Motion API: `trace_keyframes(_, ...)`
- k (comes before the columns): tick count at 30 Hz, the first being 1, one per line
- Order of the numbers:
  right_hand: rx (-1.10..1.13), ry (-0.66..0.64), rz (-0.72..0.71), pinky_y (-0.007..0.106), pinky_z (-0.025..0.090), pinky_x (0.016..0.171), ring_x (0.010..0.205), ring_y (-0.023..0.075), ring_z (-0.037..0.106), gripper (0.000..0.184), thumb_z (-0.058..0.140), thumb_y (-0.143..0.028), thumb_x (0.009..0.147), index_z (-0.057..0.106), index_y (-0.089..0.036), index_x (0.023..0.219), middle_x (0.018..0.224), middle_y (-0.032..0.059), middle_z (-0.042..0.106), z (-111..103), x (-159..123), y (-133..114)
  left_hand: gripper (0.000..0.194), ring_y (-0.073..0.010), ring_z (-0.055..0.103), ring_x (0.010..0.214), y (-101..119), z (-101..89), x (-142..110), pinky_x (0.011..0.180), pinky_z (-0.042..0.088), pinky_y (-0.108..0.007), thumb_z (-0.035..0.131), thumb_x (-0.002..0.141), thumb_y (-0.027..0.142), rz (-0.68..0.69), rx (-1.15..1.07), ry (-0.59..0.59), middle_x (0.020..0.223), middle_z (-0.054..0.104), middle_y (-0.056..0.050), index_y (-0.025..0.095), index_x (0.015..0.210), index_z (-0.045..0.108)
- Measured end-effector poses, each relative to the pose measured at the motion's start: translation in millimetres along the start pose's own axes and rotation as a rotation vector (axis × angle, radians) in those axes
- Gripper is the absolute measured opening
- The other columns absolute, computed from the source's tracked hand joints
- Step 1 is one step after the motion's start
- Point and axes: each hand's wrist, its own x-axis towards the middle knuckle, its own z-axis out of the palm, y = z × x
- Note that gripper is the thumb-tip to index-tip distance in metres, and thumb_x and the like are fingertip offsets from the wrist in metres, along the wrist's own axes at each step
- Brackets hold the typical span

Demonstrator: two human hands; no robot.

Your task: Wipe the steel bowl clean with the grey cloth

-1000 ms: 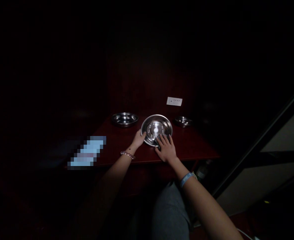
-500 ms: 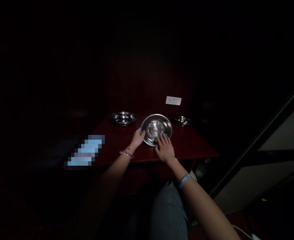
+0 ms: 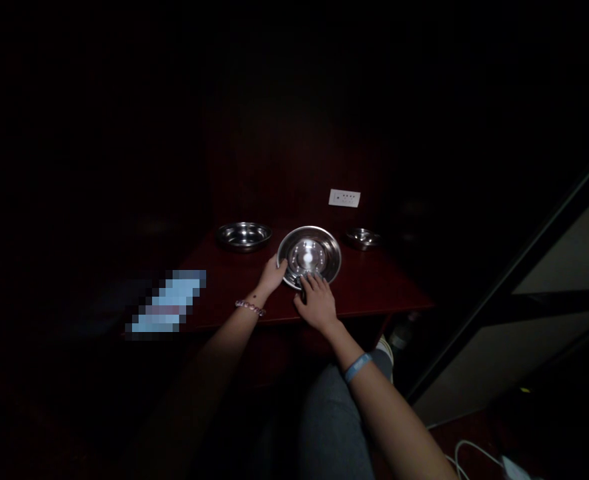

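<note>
My left fingers (image 3: 283,266) grip the steel bowl (image 3: 308,256), tilted toward me over the bench (image 3: 369,290). Right fingers (image 3: 316,283) at its lower inside, can't tell if gripping. Likely rubbing step; next move needs bowl steady.

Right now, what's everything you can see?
Table: one, dark red, middle.
Tilted bowl: one, silver metal, centre.
Left bowl: one, silver metal, on table.
Right bowl: one, silver metal, on table.
Half-hidden item: one, dark, tilted bowl's lower rim.
Wall socket: one, white, behind table.
Blurred patch: one, light blue, left.
Bottle: one, dark, below table.
Cable: count unclear, white, bottom right.
Panels: two, grey, right.
Beaded bracelet: one, pinkish, left wrist.
Wristband: one, blue, right wrist.
Jeans: one pair, blue-grey, bottom.
Left hand: one, bare, tilted bowl's left rim.
Right hand: one, bare, tilted bowl's lower rim.
</note>
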Motion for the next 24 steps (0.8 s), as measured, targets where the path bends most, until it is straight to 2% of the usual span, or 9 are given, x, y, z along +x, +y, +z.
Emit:
trace_keyframes(4, 0.085, 0.049, -0.029, 0.042, 0.023, 0.123, 0.145, 0.0242, 0.039, 0.052, 0.049, -0.034, 0.095, 0.054, -0.018, 0.144, 0.152, 0.0073, 0.050, -1.7, -5.3, 3.7, 0.035, -0.0266, 0.068, 0.100, -0.6, 0.6, 0.0, 0.099, 0.051, -0.043, 0.059, 0.080, 0.028, 0.005, -0.007, -0.013, 0.106, 0.075, -0.013, 0.010, 0.109, 0.068)
trace_keyframes(13, 0.110, 0.061, -0.027, 0.043, 0.024, 0.123, 0.144, 0.0243, 0.040, 0.050, 0.051, -0.032, 0.094, 0.055, -0.019, 0.143, 0.151, 0.0066, 0.052, -2.0, -6.4, 4.7, 0.038, -0.0275, 0.068, 0.104, -0.2, 1.5, -0.3, 0.103, 0.048, -0.044, 0.055, 0.080, 0.023, 0.016, 0.018, -0.009, 0.111, 0.074, -0.014, 0.009, 0.114, 0.067)
trace_keyframes(24, 0.109, 0.030, -0.028, 0.044, 0.023, 0.123, 0.146, 0.0245, 0.036, 0.053, 0.051, -0.032, 0.094, 0.051, -0.018, 0.146, 0.153, 0.0071, 0.049, -3.2, -5.3, 4.9, 0.037, -0.0276, 0.067, 0.106, -2.2, 2.6, 0.9, 0.105, 0.048, -0.044, 0.056, 0.080, 0.025, 0.026, 0.012, 0.001, 0.113, 0.074, -0.014, 0.010, 0.111, 0.068)
